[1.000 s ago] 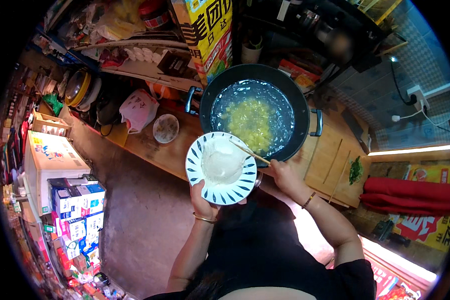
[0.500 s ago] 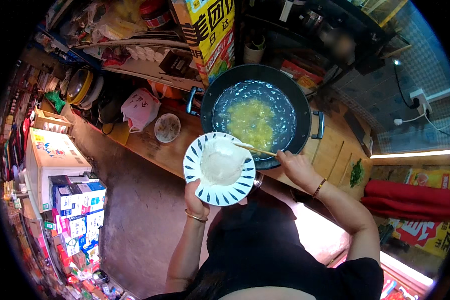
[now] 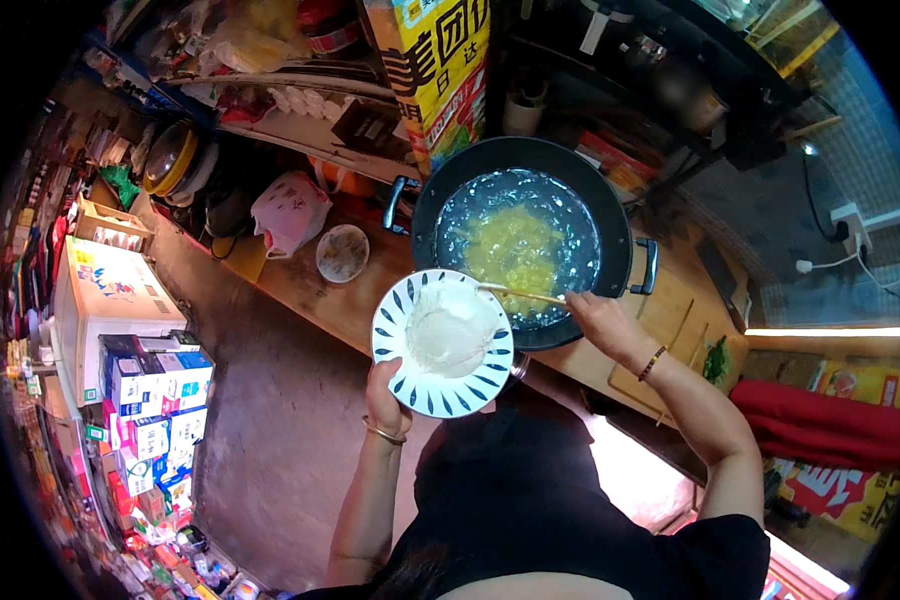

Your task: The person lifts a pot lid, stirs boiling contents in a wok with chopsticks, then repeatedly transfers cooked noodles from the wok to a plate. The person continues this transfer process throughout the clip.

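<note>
My left hand (image 3: 386, 402) grips the near-left rim of a white plate (image 3: 440, 402) with dark leaf-shaped marks around its edge. A mound of thick white batter or paste (image 3: 452, 332) fills its middle. Wooden chopsticks (image 3: 530, 295) are closed in my right hand (image 3: 607, 327), their tips at the plate's far-right edge beside the batter. Just beyond the plate is a big dark pan (image 3: 420, 225) of bubbling clear liquid. A yellow, lumpy mass (image 3: 515, 248) floats in its middle. The plate's far edge overlaps the pan's near-left side.
The pan stands at a wooden counter (image 3: 305, 300). Left of it are a small bowl (image 3: 343, 253) and a white plastic bag (image 3: 290, 212). Right are chopped greens (image 3: 716, 362) and a red cloth roll (image 3: 825, 420). A tall yellow box (image 3: 440, 80) rises behind.
The pan and counter have shifted slightly right in view. Against the pan, the plate sits a little further left. Both hands keep their holds, and the chopstick tips stay by the plate's far-right edge.
</note>
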A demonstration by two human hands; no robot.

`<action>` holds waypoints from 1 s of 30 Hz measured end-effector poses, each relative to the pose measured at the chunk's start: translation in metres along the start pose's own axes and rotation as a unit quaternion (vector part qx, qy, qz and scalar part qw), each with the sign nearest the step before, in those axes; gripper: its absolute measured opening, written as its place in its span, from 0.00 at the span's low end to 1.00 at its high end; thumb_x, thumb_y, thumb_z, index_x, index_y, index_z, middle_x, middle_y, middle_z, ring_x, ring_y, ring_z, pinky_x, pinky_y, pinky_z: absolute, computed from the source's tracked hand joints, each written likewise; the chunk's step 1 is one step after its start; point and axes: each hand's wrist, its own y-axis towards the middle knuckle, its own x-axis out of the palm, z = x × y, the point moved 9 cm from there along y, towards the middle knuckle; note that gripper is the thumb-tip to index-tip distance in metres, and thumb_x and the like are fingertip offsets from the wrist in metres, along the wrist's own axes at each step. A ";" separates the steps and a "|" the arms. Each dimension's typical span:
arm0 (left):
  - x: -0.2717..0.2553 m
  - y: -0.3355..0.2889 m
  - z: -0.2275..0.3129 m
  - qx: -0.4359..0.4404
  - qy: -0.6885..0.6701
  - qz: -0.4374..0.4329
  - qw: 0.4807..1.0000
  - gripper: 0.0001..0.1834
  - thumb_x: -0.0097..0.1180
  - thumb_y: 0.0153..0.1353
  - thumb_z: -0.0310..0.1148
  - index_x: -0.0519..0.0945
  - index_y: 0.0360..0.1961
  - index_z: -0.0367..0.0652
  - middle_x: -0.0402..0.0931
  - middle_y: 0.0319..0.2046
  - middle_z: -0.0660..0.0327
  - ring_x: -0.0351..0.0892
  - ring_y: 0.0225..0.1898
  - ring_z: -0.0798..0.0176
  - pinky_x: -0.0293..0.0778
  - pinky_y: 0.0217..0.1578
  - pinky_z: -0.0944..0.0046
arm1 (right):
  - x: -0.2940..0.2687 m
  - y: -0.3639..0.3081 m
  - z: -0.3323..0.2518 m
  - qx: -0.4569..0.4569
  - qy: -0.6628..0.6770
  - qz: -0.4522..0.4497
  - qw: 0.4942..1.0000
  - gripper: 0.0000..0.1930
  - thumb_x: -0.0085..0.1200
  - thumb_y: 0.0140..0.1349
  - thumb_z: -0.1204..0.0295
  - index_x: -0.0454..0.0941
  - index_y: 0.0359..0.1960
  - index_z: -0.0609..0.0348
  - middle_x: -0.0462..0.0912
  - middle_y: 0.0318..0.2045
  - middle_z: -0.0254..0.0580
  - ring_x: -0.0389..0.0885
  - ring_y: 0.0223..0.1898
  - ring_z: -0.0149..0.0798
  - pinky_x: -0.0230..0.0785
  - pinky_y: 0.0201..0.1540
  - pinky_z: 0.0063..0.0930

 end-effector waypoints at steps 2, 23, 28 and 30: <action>0.001 -0.001 0.000 0.001 -0.003 0.008 1.000 0.29 0.48 0.51 0.36 0.65 0.54 0.32 0.71 0.49 0.54 0.71 0.49 0.56 0.65 0.52 0.61 | 0.006 0.010 0.013 0.023 -0.033 -0.015 0.999 0.05 0.42 0.59 0.73 0.67 0.37 0.57 0.76 0.25 0.46 0.78 0.23 0.49 0.68 0.21 0.41; 0.038 -0.022 -0.014 -0.034 -0.044 0.017 0.998 0.30 0.42 0.55 0.37 0.60 0.58 0.34 0.66 0.54 0.52 0.68 0.54 0.53 0.65 0.53 0.57 | 0.001 -0.029 -0.068 0.136 0.281 0.028 0.950 0.12 0.45 0.62 0.68 0.70 0.26 0.64 0.75 0.21 0.57 0.74 0.26 0.59 0.66 0.28 0.48; 0.048 -0.023 -0.012 -0.056 -0.060 -0.019 0.996 0.30 0.42 0.54 0.37 0.60 0.58 0.35 0.66 0.54 0.52 0.67 0.54 0.52 0.65 0.54 0.56 | 0.024 -0.029 -0.053 0.141 0.240 0.046 0.959 0.12 0.42 0.63 0.67 0.67 0.27 0.63 0.75 0.23 0.56 0.74 0.27 0.60 0.66 0.29 0.49; 0.050 -0.024 -0.011 -0.060 -0.066 -0.032 0.995 0.30 0.43 0.54 0.37 0.60 0.58 0.35 0.66 0.54 0.52 0.67 0.55 0.51 0.65 0.54 0.55 | 0.024 -0.027 -0.050 0.150 0.225 0.041 0.962 0.12 0.41 0.63 0.67 0.67 0.27 0.62 0.75 0.24 0.56 0.74 0.28 0.60 0.66 0.29 0.49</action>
